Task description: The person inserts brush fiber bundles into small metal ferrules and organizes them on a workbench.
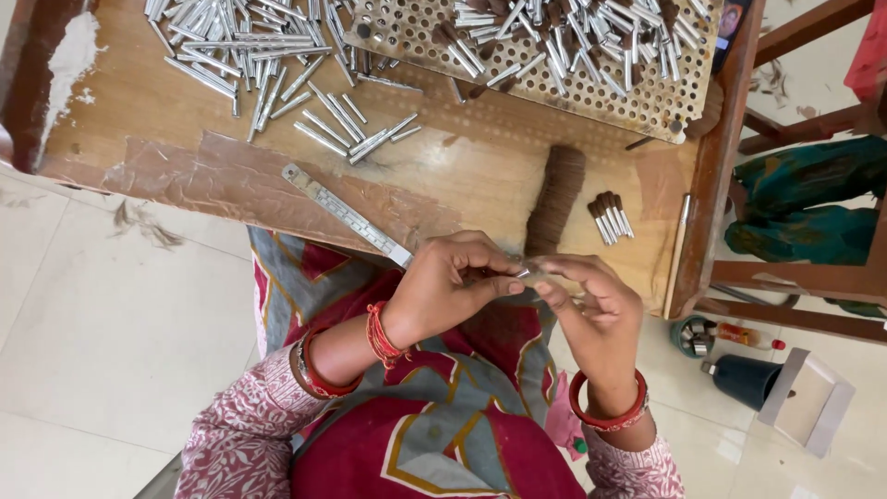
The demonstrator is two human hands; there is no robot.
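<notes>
Pinching a small silver metal tube (523, 273) between them, the fingers (504, 286) of both hands meet just above the near edge of the table (490, 185). The tube is short, thin and shiny, and only its tip shows between the fingertips; what fills it cannot be told. The left hand (448, 291) curls over it from the left, thumb and forefinger closed on the tube. The right hand (591, 310) comes in from the right, its fingertips closed at the tube's other end, where a fine tuft seems to be held, too small to tell. Red bangles ring both wrists, over patterned pink sleeves.

Just beyond the hands a dense brown bundle of hair (554, 199) lies on the wooden table, running away from the person. Beside it to the right rests a small cluster of tubes with brown tips (610, 217). A metal ruler (346, 214) lies at a slant to the left of the hands, near the table's edge. Farther off, a loose heap of empty silver tubes (259, 51) spreads over the upper left of the table, and a perforated board (554, 79) at the upper right carries many more tubes, some brown-tipped. On the floor at right stand a dark container (744, 379) and a small pot (693, 337).
</notes>
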